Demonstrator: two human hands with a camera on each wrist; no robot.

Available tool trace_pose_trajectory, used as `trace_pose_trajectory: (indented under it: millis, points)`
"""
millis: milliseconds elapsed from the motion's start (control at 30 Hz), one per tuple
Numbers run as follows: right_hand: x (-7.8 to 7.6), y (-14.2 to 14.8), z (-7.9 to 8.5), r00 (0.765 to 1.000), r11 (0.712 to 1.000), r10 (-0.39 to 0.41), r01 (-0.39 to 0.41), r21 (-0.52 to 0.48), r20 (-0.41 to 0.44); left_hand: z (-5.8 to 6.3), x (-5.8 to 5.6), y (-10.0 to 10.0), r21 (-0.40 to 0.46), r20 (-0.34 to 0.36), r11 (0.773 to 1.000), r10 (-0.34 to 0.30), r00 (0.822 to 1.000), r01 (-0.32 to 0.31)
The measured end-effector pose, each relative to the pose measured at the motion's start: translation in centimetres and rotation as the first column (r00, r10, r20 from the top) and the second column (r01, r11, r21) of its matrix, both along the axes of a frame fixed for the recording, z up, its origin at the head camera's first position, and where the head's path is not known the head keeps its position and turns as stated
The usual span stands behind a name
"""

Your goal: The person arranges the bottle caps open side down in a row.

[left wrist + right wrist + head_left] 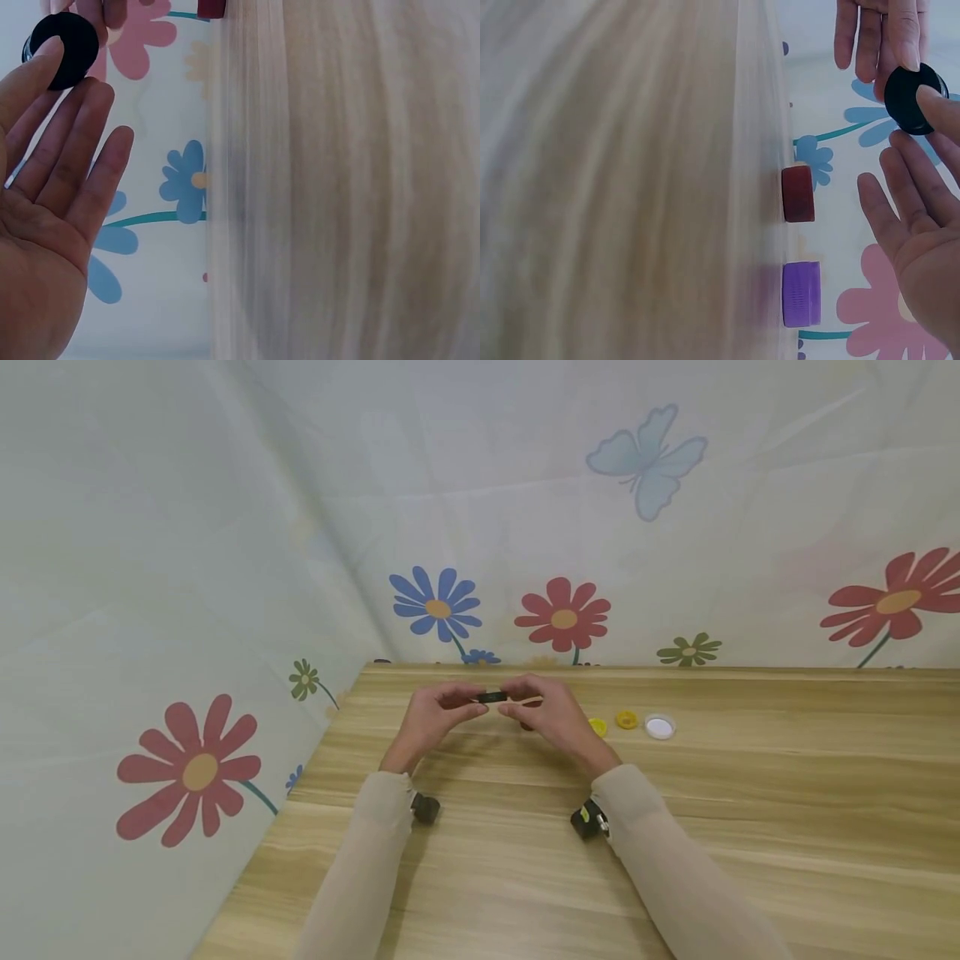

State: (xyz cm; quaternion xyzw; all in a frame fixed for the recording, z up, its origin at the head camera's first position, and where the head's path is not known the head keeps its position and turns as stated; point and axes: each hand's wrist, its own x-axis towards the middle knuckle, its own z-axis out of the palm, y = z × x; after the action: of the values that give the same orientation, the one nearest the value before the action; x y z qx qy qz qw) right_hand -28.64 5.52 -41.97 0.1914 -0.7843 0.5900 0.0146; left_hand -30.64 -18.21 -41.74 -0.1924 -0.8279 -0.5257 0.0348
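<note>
Above the table, a flat, round black cap [492, 697] is held level between the two hands. From one side my left hand [438, 714] pinches it; in the left wrist view the thumb of that hand [56, 172] lies on the cap's dark face [71, 56]. On the opposite side, my right hand [551, 712] pinches its edge. Both thumbs press the black cap [906, 101] in the right wrist view, where the other fingers of the right hand [930, 240] stretch out beneath it. A dark red cap [528, 717] is partly hidden behind the right hand.
Right of the hands stand a yellow cap [597, 727], an orange-yellow cap [626, 719] and a clear round dish with a white middle [660, 727]. A purple ridged cap [802, 294] sits near the red one [798, 193]. Flower-printed cloth [487, 527] hangs behind the wooden table [495, 877].
</note>
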Motion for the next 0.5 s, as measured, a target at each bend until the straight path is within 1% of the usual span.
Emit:
trace_pose_trajectory:
  millis: [200,400,500]
  points:
    - [0.19,-0.16,-0.06,0.999,0.999,-0.027,0.028,-0.044,0.022,0.14,0.14,0.01,0.012,0.023,1.000,-0.012,1.000,0.012]
    - [0.35,-0.24,-0.30,0.999,0.998,-0.054,0.054,-0.042,0.000,0.16,0.24,0.01,0.019,0.033,0.999,-0.031,0.999,0.030]
    - [0.56,-0.31,-0.31,0.998,0.997,-0.063,0.064,-0.052,0.010,0.10,0.18,0.10,0.004,0.031,1.000,-0.023,0.999,0.022]
